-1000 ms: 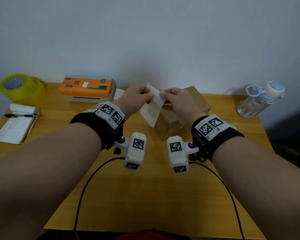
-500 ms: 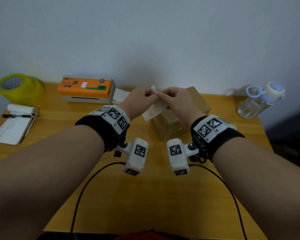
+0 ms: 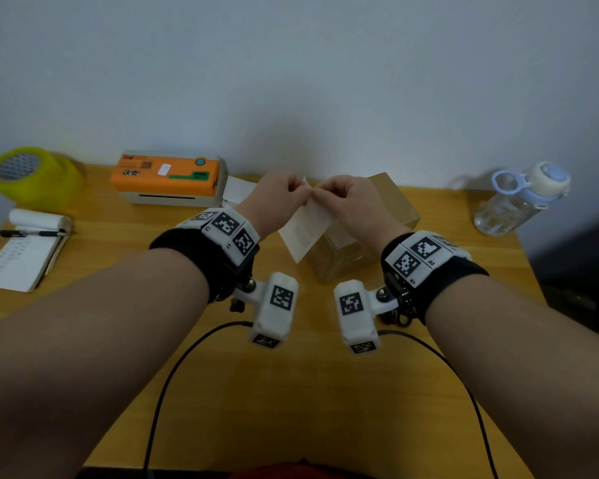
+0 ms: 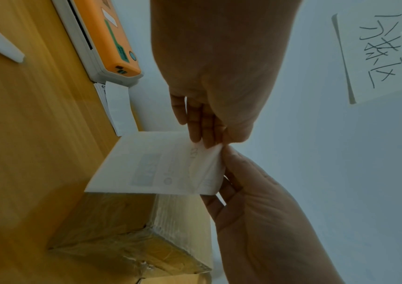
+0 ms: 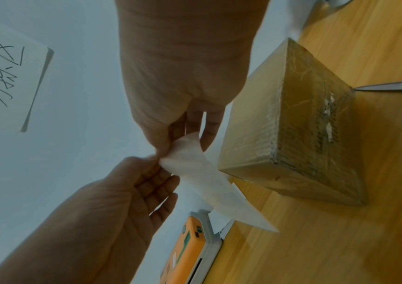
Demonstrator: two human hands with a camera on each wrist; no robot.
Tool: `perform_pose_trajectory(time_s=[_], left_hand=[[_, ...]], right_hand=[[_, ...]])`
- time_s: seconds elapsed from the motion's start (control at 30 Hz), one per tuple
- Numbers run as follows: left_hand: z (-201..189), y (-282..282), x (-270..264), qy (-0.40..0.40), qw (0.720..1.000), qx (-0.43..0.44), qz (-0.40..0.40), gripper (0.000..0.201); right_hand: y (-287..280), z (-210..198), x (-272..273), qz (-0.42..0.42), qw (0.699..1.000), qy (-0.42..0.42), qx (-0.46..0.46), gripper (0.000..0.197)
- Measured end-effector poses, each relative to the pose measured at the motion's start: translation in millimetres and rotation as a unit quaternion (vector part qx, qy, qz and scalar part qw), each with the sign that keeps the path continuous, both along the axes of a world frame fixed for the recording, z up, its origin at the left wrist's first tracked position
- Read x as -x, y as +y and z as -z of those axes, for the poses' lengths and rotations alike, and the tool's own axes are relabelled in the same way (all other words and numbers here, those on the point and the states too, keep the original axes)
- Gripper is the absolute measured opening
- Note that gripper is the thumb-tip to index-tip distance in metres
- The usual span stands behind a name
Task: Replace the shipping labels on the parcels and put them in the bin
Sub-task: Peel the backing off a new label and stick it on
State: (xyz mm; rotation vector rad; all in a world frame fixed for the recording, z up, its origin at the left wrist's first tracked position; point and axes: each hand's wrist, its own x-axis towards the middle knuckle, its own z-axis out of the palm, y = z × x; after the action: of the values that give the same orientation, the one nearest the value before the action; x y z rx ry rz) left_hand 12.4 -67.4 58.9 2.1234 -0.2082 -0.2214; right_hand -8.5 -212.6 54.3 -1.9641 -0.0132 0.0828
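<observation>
A white shipping label (image 3: 305, 233) hangs in the air above the table, in front of a brown taped parcel box (image 3: 362, 250). My left hand (image 3: 300, 190) and right hand (image 3: 320, 193) both pinch the label's top corner, fingertips nearly touching. In the left wrist view one thin layer at that corner of the label (image 4: 156, 165) curls away from the sheet between my left hand (image 4: 209, 140) and right hand (image 4: 229, 153). The right wrist view shows the label (image 5: 207, 178) bent beside the box (image 5: 292, 134). No bin is in view.
An orange label printer (image 3: 168, 179) stands at the back left with loose white labels (image 3: 237, 191) beside it. A yellow tape roll (image 3: 25, 174) and a notepad with a pen (image 3: 21, 250) lie far left. A water bottle (image 3: 519, 198) stands at the right. Cables run along the wooden table (image 3: 291, 392).
My hands have drawn close together at the label's top corner. The label, held up and spread a second ago, now hangs down and left from that pinch.
</observation>
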Motion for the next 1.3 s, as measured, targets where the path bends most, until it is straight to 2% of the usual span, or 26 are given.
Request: perform_pose_trajectory(time_s=[0.27, 0.37, 0.53, 0.63, 0.8, 0.87, 0.93, 1.0, 1.3], left_hand=[[0, 0, -3, 0.016, 1.000, 0.021, -0.016, 0.013], [1, 1, -4, 0.019, 0.999, 0.030, -0.020, 0.020], [-1, 3, -5, 0.019, 0.998, 0.065, -0.018, 0.023], [-2, 3, -4, 0.005, 0.998, 0.066, -0.011, 0.018], [-1, 1, -6, 0.011, 0.997, 0.074, -0.019, 0.016], [-2, -1, -6, 0.009, 0.997, 0.080, -0.017, 0.015], [-1, -3, -6, 0.001, 0.997, 0.075, -0.010, 0.014], [0, -4, -6, -0.008, 0.998, 0.066, -0.002, 0.015], [-4, -9, -6, -0.010, 0.999, 0.047, 0.005, 0.015]], right_hand=[[5, 4, -6, 0.044, 0.997, 0.039, -0.046, 0.013], [5, 3, -6, 0.049, 0.995, 0.048, -0.073, 0.013], [0, -3, -6, 0.013, 0.999, 0.016, -0.042, 0.018], [-4, -6, -4, -0.002, 0.999, 0.012, -0.036, 0.019], [-2, -6, -7, 0.017, 0.994, 0.057, -0.091, 0.019], [-1, -7, -6, 0.028, 0.989, 0.068, -0.128, 0.029], [-2, -8, -6, 0.030, 0.993, 0.048, -0.102, 0.034], [-2, -8, -4, 0.024, 0.997, 0.023, -0.068, 0.026], [-2, -8, -4, 0.040, 0.998, 0.002, -0.052, 0.023]])
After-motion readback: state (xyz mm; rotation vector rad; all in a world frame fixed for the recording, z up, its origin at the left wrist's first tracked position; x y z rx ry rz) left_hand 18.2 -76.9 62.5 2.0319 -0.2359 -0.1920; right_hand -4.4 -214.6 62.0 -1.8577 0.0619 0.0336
